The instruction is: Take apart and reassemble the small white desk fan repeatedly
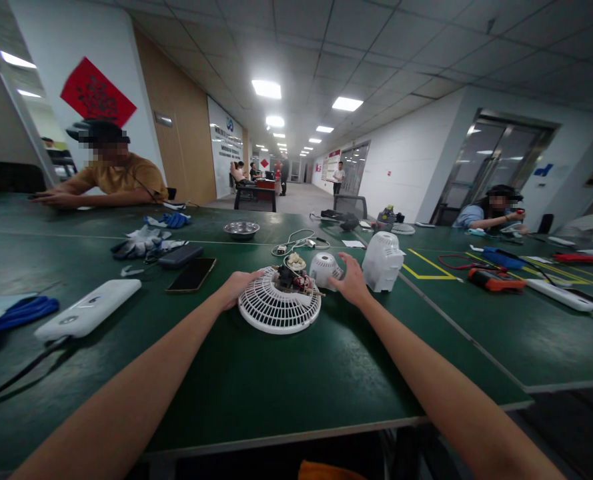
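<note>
The left hand holds the fan guard, maybe to steady it. The right hand has wide fingers by the motor cover.

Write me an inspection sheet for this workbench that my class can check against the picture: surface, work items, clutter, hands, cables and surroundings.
Surface: green table, yellow tape lines at the right.
Work items: white grille lying flat, motor assembly on it; small white cover and larger white housing to its right.
Clutter: phone, white device, gloves, metal bowl, orange device.
Hands: left hand at the grille's rim, firmness of grip unclear; right hand open beside the small cover, contact unclear.
Cables: pale cable looped behind the grille; black cord at the white device.
Surroundings: one person seated at the left, another at the right; more people in the background.
</note>
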